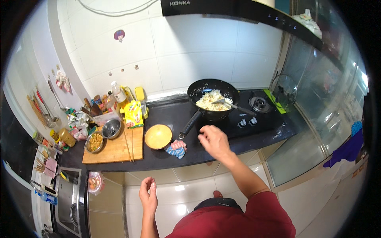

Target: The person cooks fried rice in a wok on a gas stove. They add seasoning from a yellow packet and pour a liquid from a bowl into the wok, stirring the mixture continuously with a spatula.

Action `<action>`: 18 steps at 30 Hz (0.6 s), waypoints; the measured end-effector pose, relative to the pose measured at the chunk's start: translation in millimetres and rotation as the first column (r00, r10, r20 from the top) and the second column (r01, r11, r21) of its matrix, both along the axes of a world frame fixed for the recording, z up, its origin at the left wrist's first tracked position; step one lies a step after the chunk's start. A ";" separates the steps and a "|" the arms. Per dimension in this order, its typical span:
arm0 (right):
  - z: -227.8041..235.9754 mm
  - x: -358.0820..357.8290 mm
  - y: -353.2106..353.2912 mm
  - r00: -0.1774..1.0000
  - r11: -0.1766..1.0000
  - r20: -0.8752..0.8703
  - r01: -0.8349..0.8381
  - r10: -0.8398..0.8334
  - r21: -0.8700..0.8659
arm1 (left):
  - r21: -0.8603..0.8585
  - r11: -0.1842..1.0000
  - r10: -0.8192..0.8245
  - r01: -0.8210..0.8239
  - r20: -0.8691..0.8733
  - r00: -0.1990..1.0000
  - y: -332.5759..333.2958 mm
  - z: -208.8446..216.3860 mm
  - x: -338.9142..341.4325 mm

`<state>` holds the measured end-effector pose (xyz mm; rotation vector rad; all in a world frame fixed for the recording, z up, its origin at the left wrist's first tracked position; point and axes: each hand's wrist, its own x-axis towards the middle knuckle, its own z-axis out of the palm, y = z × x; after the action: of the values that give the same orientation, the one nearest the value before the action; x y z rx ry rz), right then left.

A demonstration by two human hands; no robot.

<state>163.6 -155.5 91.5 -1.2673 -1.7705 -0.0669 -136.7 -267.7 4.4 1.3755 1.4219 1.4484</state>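
My right hand (pixel 215 142) hovers over the front of the counter, below the wok, with its fingers loosely bent, the thumb apart, and nothing visible in it. The black wok (pixel 197 88) sits on the left burner, its handle pointing toward me and leftward. Fried rice (pixel 214 100) with yellow bits lies in the wok, and a spatula (pixel 238 108) rests in it, handle out over the right rim. Low in front of the cabinets, my left hand (pixel 148 196) is raised with relaxed, half-curled fingers, apparently holding nothing. Left of the wok handle stands a yellow bowl (pixel 158 137).
Folded cloths (pixel 177 150) lie beside the bowl. A wooden cutting board (pixel 115 152) bears chopsticks (pixel 128 146), a metal bowl (pixel 111 129), a bowl of chopped food (pixel 95 142) and a yellow bag (pixel 133 114). A glass lid (pixel 284 91) leans beyond the right burner (pixel 260 104). The sink (pixel 68 202) is far left.
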 end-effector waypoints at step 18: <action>281.1 233.3 105.3 0.890 0.835 0.151 0.330 -0.431 0.439 | 0.089 0.961 -0.256 0.262 -0.072 0.964 52.1 20.6 207.6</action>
<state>396.9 -50.1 372.6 -1.3234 -1.5620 -0.8145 70.8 -215.6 25.1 1.6129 1.1670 1.3296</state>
